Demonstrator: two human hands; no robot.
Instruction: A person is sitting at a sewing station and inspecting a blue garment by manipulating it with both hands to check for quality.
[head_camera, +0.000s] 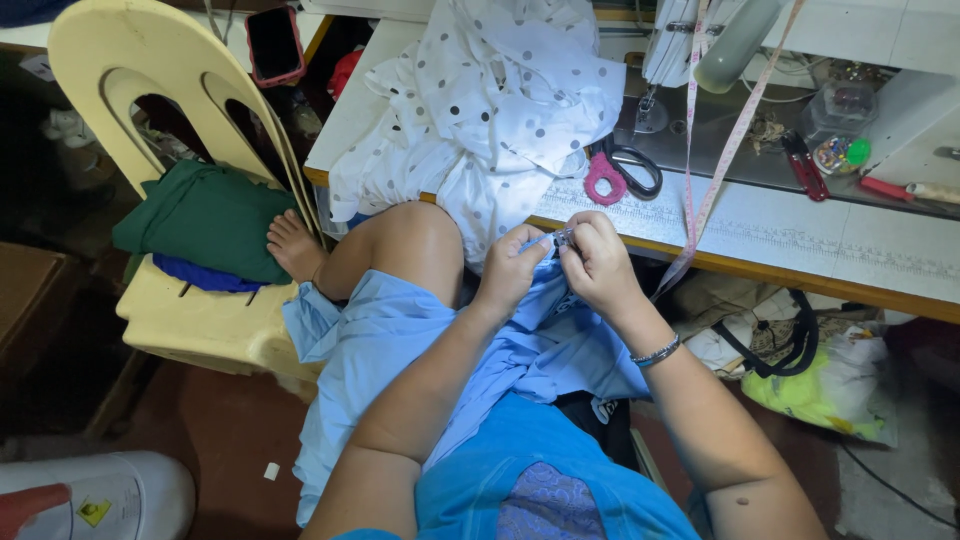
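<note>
Holding the light blue cloth on my lap, I pinch its upper edge with both hands just in front of the desk. The fingers of my left hand are closed narrow on a fold of the cloth. The fingers of my right hand are closed around a small metal tool, maybe a seam ripper or small snips; it is too small to tell. Its tip touches the cloth between my two hands. In my judgement the work on this seam is in the middle: only one short part of the edge is under my fingers, and most of the cloth hangs loose over my knee.

A little farther, on the desk, lies a white cloth with dark dots, and beside it scissors with one pink handle. A pink measuring tape hangs down over the desk edge. Behind it stands the sewing machine, with a small clear box of pins near.

On my left is a cream plastic chair with folded green cloth on it, and my foot rests there. The floor is dark red, and bags lie under the desk.
</note>
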